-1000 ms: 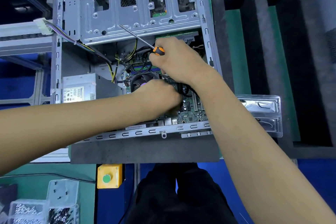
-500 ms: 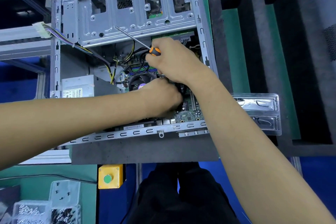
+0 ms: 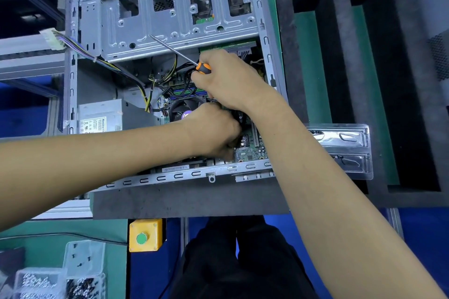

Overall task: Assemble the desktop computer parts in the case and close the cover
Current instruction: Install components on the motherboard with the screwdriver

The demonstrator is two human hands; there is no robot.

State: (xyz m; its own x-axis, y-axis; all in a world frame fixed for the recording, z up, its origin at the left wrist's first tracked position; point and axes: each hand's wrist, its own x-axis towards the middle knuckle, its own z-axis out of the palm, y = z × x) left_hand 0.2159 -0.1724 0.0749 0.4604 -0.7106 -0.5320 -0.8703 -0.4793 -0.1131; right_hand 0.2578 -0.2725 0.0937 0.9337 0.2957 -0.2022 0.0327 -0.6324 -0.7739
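Head view: right hand (image 3: 227,80) grips the screwdriver (image 3: 179,54); left hand (image 3: 213,131) curls inside the case (image 3: 170,31), grasp unclear.

An open computer case (image 3: 167,31) lies on its side on a dark foam pad (image 3: 189,199), cover off. Both hands reach inside. The right hand (image 3: 228,77) grips an orange-and-black screwdriver (image 3: 203,68), its metal shaft angled up and left over the drive cage. The left hand (image 3: 211,128) rests over the green motherboard (image 3: 252,150), beside the black fan (image 3: 181,108); its fingertips are hidden. A grey power supply (image 3: 100,115) sits at the case's left. A yellow button box (image 3: 145,234) sits below.
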